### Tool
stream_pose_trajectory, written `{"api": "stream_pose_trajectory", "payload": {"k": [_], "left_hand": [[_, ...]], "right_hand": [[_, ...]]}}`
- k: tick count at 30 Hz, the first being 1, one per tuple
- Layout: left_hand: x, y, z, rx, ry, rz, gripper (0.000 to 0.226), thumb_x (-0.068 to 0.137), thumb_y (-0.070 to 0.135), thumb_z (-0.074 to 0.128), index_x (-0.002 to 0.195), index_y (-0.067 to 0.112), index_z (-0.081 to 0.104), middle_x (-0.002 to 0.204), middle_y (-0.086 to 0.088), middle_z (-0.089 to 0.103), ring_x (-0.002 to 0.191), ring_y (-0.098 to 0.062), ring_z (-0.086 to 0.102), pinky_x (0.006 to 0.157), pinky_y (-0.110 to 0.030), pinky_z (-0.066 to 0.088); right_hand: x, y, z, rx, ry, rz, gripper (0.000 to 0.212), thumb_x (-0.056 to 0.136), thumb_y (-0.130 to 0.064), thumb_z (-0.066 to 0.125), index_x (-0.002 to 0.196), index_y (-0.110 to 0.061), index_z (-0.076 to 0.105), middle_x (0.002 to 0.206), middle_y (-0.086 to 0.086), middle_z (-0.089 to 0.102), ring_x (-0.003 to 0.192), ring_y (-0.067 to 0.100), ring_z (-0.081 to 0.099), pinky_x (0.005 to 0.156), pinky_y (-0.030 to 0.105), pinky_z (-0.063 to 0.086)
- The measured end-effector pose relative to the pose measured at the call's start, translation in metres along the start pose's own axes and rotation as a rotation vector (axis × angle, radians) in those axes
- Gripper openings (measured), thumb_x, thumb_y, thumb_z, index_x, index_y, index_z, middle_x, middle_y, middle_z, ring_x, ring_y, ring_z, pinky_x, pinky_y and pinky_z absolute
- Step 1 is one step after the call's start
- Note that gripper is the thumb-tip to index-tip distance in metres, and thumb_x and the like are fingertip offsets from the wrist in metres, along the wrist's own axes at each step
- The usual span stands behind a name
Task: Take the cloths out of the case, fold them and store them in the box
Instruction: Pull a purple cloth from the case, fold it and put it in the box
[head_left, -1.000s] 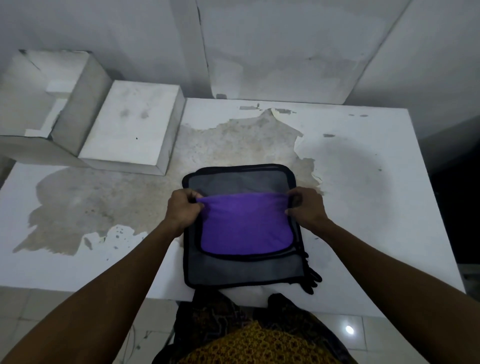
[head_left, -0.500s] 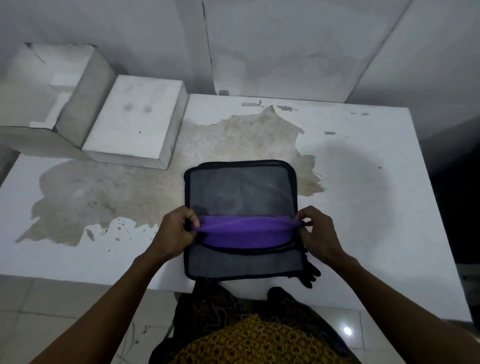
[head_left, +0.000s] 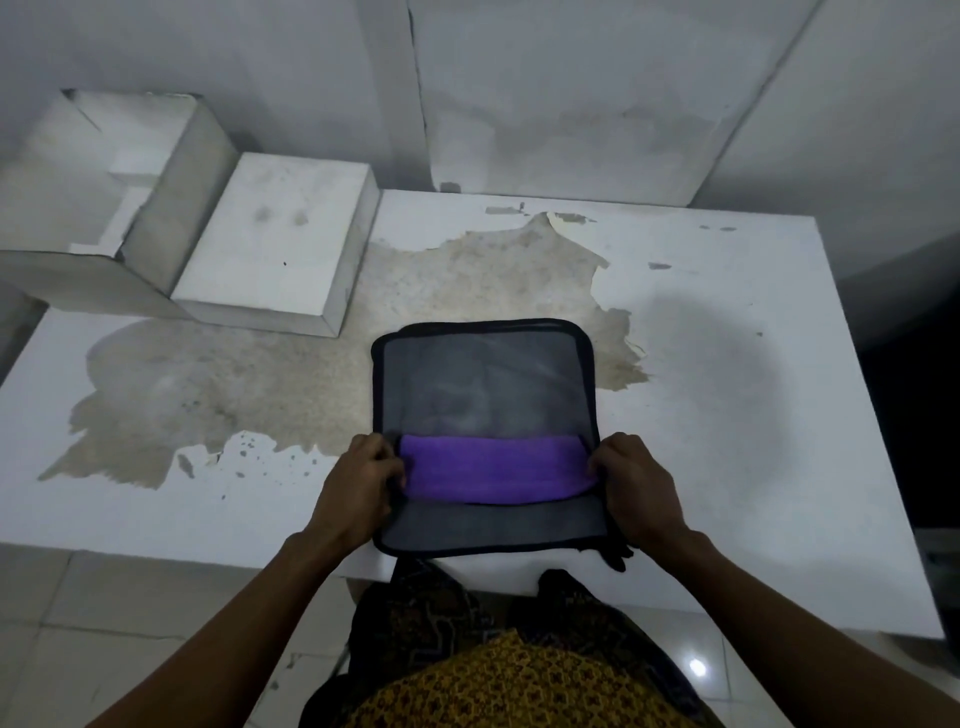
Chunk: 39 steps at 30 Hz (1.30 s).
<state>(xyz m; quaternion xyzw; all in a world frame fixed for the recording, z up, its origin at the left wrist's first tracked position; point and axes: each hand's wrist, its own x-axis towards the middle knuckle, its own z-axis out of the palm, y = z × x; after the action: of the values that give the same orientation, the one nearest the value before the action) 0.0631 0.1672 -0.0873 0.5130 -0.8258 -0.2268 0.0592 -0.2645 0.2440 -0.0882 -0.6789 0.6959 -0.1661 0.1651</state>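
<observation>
Because the gray case (head_left: 485, 431) lies flat near the front edge of the desk (head_left: 727, 364), directly before the person, both hands can reach its opening at once. The left hand (head_left: 358, 491) grips the left end of the purple cloth (head_left: 496, 470) and the right hand (head_left: 636, 486) grips the right end, the fingers of each curled and clamped on the fabric at the case's side edges. Holding both ends likely keeps the cloth spread and even, so it comes out without bunching and is ready to fold. The cloth shows as a wide band across the opening of the case, lying on the near flap, partly inside and not yet free. Through the mesh panel above it, pale folds suggest more fabric, though how much I cannot tell.

The white box (head_left: 280, 249) sits well apart at the far left of the desk, leaving bare surface between it and the case where folding could be done. A taller white block (head_left: 98, 197) stands just beside it on the left; whether either one is open I cannot tell.

Counted: one case, one purple cloth in view, two white box shapes, two hands, one desk. Judging by this, the task is at its first step, with nothing folded or stored.
</observation>
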Motion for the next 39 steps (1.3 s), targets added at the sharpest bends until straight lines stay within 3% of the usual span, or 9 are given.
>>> {"api": "stream_pose_trajectory", "payload": {"k": [6,9,14,16,18,21,24,33,39], "left_hand": [[-0.002,0.002,-0.003,-0.028,-0.007,-0.027,0.016,0.06,-0.006,0.072,0.069,0.007,0.073,0.09,-0.012,0.061,0.092,-0.031,0.055,0.064,-0.033,0.049],[0.002,0.012,-0.007,-0.021,0.088,-0.039,0.012,0.062,-0.006,0.071,0.07,0.003,0.069,0.093,-0.014,0.06,0.092,-0.032,0.055,0.065,-0.034,0.049],[0.022,0.048,-0.001,0.027,0.144,0.026,0.028,0.079,0.002,0.062,0.107,0.002,0.063,0.115,-0.018,0.059,0.102,-0.033,0.055,0.082,-0.041,0.049],[0.03,0.063,0.009,0.025,0.042,0.1,0.043,0.086,0.012,0.056,0.129,0.009,0.052,0.133,-0.014,0.051,0.12,-0.03,0.047,0.098,-0.041,0.043],[0.034,0.071,0.021,0.053,-0.095,0.143,0.056,0.093,0.024,0.049,0.145,0.014,0.033,0.151,-0.01,0.033,0.139,-0.027,0.028,0.113,-0.042,0.03],[0.033,0.064,0.036,0.122,-0.256,0.112,0.065,0.098,0.036,0.039,0.152,0.018,0.007,0.162,-0.007,0.003,0.149,-0.025,-0.001,0.121,-0.044,0.008],[0.028,0.05,0.04,0.164,-0.299,0.08,0.068,0.099,0.038,0.035,0.152,0.018,-0.003,0.162,-0.007,-0.006,0.148,-0.025,-0.008,0.12,-0.041,0.001],[0.059,0.08,0.03,0.103,-0.308,0.037,0.08,0.071,0.019,0.07,0.141,0.015,0.033,0.139,-0.009,0.038,0.125,-0.029,0.03,0.104,-0.038,0.034],[0.08,0.09,0.021,0.077,-0.371,-0.025,0.04,0.075,0.027,0.07,0.11,0.012,0.058,0.121,-0.013,0.056,0.116,-0.031,0.048,0.094,-0.039,0.045]], "right_hand": [[-0.005,0.004,0.001,0.017,-0.015,0.004,0.02,0.069,0.015,0.063,0.075,-0.003,0.069,0.09,0.014,0.064,0.083,0.033,0.062,0.051,0.037,0.053],[-0.003,-0.002,-0.002,0.049,0.071,0.019,0.018,0.07,0.012,0.06,0.077,-0.003,0.067,0.092,0.014,0.063,0.083,0.032,0.061,0.056,0.026,0.046],[0.009,-0.034,0.002,-0.009,0.106,-0.128,0.024,0.08,-0.004,0.063,0.103,-0.001,0.066,0.108,0.019,0.065,0.095,0.033,0.064,0.076,0.034,0.056],[0.015,-0.045,0.01,-0.018,-0.049,-0.166,0.039,0.091,-0.018,0.056,0.128,-0.005,0.055,0.135,0.017,0.054,0.125,0.033,0.05,0.101,0.044,0.047],[0.018,-0.049,0.02,-0.063,-0.237,-0.166,0.056,0.098,-0.032,0.044,0.148,-0.013,0.028,0.157,0.008,0.025,0.147,0.025,0.016,0.119,0.045,0.021],[0.018,-0.041,0.032,-0.157,-0.334,-0.092,0.065,0.099,-0.044,0.033,0.153,-0.019,0.006,0.162,0.006,0.002,0.149,0.022,-0.006,0.12,0.045,0.003],[0.012,-0.028,0.035,-0.218,-0.374,-0.012,0.068,0.098,-0.051,0.028,0.152,-0.023,-0.003,0.161,0.003,-0.009,0.148,0.022,-0.013,0.118,0.05,-0.001],[0.014,-0.034,0.029,-0.177,-0.387,0.069,0.077,0.095,-0.054,0.038,0.152,-0.021,-0.001,0.161,0.005,-0.01,0.147,0.026,-0.013,0.118,0.05,0.001],[0.018,-0.037,0.016,-0.126,-0.413,0.071,0.078,0.093,-0.045,0.048,0.152,-0.018,0.005,0.162,0.006,-0.001,0.148,0.025,-0.006,0.118,0.05,0.004]]}}
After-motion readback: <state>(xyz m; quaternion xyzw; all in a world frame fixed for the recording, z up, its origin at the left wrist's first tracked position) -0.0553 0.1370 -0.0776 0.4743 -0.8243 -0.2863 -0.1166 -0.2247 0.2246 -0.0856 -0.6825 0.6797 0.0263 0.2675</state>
